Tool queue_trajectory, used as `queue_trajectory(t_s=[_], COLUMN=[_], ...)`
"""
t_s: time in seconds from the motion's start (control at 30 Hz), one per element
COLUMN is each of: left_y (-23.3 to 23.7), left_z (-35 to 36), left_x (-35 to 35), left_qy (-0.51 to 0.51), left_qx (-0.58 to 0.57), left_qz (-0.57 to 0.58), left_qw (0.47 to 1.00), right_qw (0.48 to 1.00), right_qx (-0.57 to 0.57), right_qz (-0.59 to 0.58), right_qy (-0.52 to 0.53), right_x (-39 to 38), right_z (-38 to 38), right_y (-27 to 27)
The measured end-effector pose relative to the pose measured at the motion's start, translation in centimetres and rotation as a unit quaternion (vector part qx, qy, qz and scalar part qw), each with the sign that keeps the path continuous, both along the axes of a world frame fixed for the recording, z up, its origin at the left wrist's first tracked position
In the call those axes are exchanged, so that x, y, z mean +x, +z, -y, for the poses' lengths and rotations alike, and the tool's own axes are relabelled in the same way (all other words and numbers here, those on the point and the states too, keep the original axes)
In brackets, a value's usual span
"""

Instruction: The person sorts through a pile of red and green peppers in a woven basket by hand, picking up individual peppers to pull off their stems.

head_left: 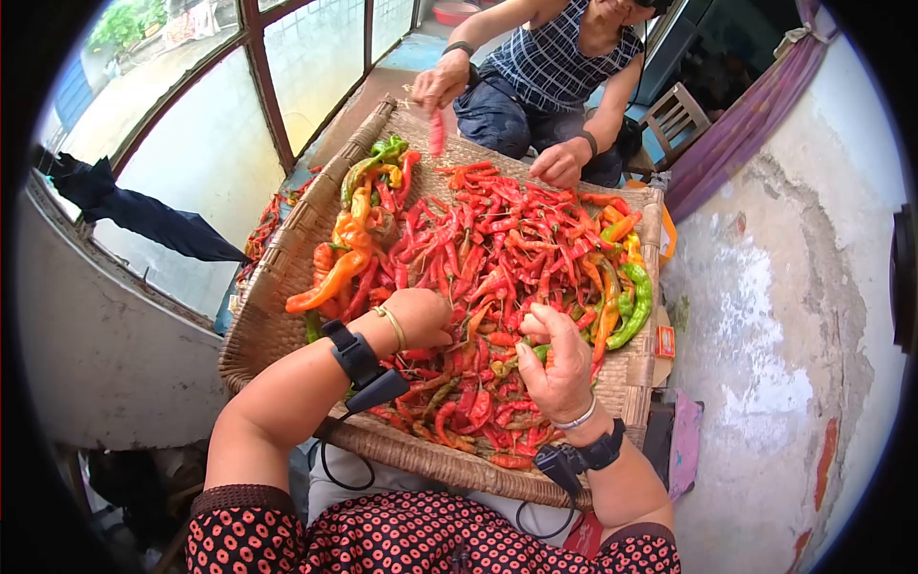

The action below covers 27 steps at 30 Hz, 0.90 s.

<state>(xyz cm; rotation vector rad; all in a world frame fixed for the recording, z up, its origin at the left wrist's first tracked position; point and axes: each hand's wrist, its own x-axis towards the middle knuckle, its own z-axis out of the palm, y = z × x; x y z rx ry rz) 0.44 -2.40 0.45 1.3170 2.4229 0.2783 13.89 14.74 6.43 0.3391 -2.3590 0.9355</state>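
As we pick over red chilies, we can't tell what our curled left hand holds; our half-open right hand looks empty and needs a soft pinch.

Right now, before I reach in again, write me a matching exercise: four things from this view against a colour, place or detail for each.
1. Left hand
2. Right hand
3. Umbrella
4. Curtain

A. Purple, hanging
B. Silvery bangle at its wrist
C. Dark and folded, beside the window panes
D. Yellowish bangle at its wrist

Pairs: 1-D, 2-B, 3-C, 4-A
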Motion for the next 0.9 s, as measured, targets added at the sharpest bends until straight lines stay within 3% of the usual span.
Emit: queue_trajectory(t_s=[0.13,0.23,0.3,0.37,0.5,0.57,0.63,0.7,0.8,0.9], left_y=[-0.4,-0.8,-1.9,-2.4,-2.3,-1.2,-0.3,0.9,2.1,3.9], left_z=[-0.3,-0.5,-0.8,-1.0,-1.2,-0.8,-0.2,0.2,1.1,1.5], left_x=[0.1,0.5,0.5,0.4,0.4,-0.2,-0.8,-1.2,-1.8,-2.2], left_qy=[0.021,0.103,0.120,0.142,0.156,0.088,0.070,0.036,0.022,0.019], left_qx=[0.030,0.104,0.129,0.157,0.158,0.178,0.185,0.167,0.184,0.167], left_qz=[0.034,0.038,0.041,0.039,0.026,0.077,0.093,0.180,0.196,0.226], left_qw=[0.999,0.988,0.983,0.977,0.975,0.977,0.976,0.969,0.963,0.959], right_qw=[0.992,0.999,0.999,0.991,0.985,0.982,0.947,0.933,0.893,0.885], right_qx=[-0.079,-0.001,-0.017,-0.006,0.067,0.112,0.199,0.203,0.216,0.231], right_qz=[0.090,0.030,0.038,0.130,0.153,0.147,0.232,0.270,0.359,0.364], right_qy=[-0.049,0.013,0.013,0.013,0.033,0.050,0.100,0.127,0.166,0.176], right_x=[-0.7,0.1,0.2,0.2,0.1,0.2,0.5,0.7,0.8,0.6], right_z=[-0.4,0.0,0.2,0.0,-0.6,-1.0,-1.0,-0.8,-0.4,-0.5], right_y=[-0.4,0.9,0.6,-0.1,-0.4,-1.6,-2.4,-3.9,-4.9,-5.2])
